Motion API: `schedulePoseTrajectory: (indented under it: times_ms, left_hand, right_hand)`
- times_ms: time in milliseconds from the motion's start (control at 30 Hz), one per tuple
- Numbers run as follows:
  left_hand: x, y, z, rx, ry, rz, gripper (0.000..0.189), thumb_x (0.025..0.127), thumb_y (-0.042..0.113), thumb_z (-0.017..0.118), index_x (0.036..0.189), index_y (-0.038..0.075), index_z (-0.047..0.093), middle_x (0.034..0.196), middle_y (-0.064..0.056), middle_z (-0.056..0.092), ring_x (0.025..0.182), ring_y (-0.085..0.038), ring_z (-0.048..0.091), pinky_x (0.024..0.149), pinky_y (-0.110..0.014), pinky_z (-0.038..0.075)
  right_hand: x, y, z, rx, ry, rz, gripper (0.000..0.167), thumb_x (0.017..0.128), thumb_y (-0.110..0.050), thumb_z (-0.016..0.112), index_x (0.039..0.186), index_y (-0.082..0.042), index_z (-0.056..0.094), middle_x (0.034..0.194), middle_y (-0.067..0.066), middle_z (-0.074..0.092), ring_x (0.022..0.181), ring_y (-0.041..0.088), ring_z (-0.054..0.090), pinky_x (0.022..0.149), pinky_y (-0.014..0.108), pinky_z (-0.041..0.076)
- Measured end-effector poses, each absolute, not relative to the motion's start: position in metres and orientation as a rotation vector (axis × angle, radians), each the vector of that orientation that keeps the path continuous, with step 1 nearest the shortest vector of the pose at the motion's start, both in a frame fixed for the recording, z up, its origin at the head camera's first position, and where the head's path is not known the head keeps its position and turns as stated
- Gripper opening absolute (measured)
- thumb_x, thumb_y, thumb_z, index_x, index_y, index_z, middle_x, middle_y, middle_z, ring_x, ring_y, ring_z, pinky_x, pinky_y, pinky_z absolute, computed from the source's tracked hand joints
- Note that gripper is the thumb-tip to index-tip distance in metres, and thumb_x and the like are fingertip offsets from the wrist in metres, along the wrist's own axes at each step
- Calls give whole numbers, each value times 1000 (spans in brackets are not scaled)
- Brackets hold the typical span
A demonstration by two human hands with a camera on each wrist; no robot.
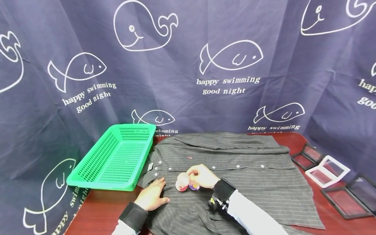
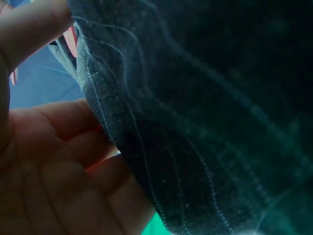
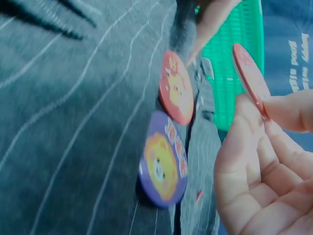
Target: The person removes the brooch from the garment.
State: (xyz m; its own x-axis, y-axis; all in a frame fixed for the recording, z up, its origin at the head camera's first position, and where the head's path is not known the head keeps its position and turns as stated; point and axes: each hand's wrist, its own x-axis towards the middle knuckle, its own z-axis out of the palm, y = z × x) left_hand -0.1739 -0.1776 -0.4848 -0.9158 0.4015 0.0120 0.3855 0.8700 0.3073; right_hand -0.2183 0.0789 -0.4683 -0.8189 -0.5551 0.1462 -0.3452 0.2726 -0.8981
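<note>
A dark grey pinstriped shirt [image 1: 249,186] lies spread on the reddish table. Between thumb and fingers, my right hand [image 1: 202,176] pinches a thin round red badge [image 3: 250,78], held above the shirt. Below it on the cloth lie a red round badge [image 3: 176,88] and a purple one [image 3: 164,161] with a yellow animal face, side by side. My left hand [image 1: 151,195] rests on the shirt near the collar, thumb apart from the fingers. Up close, the left wrist view has its fingers [image 2: 73,127] against the striped cloth, their tips partly hidden.
A green perforated basket [image 1: 73,178] stands at the left, beside the collar. Along the right side lie open folding frames: a white one [image 1: 312,173] and black ones [image 1: 346,215]. A printed blue curtain [image 1: 188,107] hangs behind the table. A small red piece [image 1: 189,158] lies on the shirt.
</note>
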Motion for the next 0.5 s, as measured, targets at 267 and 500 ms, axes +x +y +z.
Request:
schedulePoseTrajectory:
  times_ms: [267, 500]
  left_hand:
    - [-173, -177, -485, 608, 2983, 488, 68, 75, 32, 79, 126, -9, 59, 139, -23, 55, 130, -42, 50, 108, -53, 40]
    - [-173, -177, -485, 601, 2984, 493, 68, 74, 32, 79, 126, -8, 59, 139, -22, 55, 130, -42, 50, 107, -53, 40]
  right_hand:
    - [-222, 101, -468, -725, 2310, -1760, 26, 78, 8, 56, 102, 17, 62, 78, 23, 65, 64, 2, 54, 60, 19, 50]
    - [-226, 120, -467, -628, 2370, -1843, 24, 83, 7, 55, 104, 17, 61, 79, 22, 66, 66, 4, 58, 62, 20, 53]
